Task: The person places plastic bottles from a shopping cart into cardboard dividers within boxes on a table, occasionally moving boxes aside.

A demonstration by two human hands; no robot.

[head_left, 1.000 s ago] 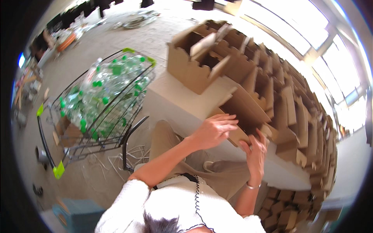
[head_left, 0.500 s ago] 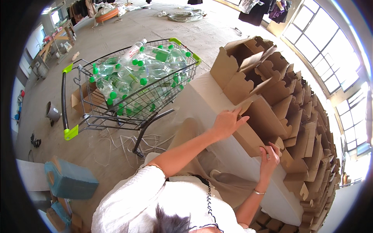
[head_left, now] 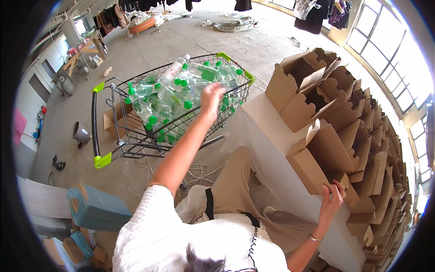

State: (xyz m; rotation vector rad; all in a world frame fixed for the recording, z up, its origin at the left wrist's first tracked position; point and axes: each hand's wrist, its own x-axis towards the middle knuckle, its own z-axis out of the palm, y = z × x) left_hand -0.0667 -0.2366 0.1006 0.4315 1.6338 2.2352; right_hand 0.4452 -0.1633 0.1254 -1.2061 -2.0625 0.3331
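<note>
A wire shopping cart (head_left: 149, 144) full of clear plastic bottles (head_left: 168, 100) with green caps stands ahead on the left. My left hand (head_left: 211, 100) is over its near right side, among the bottles; motion smears its fingers, and I cannot make out whether they touch one. On the right, an open-topped cardboard box (head_left: 306, 168) stands at the near edge of many similar boxes. My right hand (head_left: 333, 197) grips this box at its near corner, thumb on the outer side and fingers over the flap.
Rows of open cardboard boxes (head_left: 367, 149) fill the right side, on a white-covered block (head_left: 267, 122). Blue-wrapped bundles (head_left: 102, 209) lie at lower left. A grey bucket (head_left: 81, 133) is left of the cart, with loose white straps (head_left: 199, 171) on the floor below it.
My left hand has left the cardboard box and swung up and left to the bottles in the cart. My right hand stays at the box's near corner. The view has shifted slightly.
</note>
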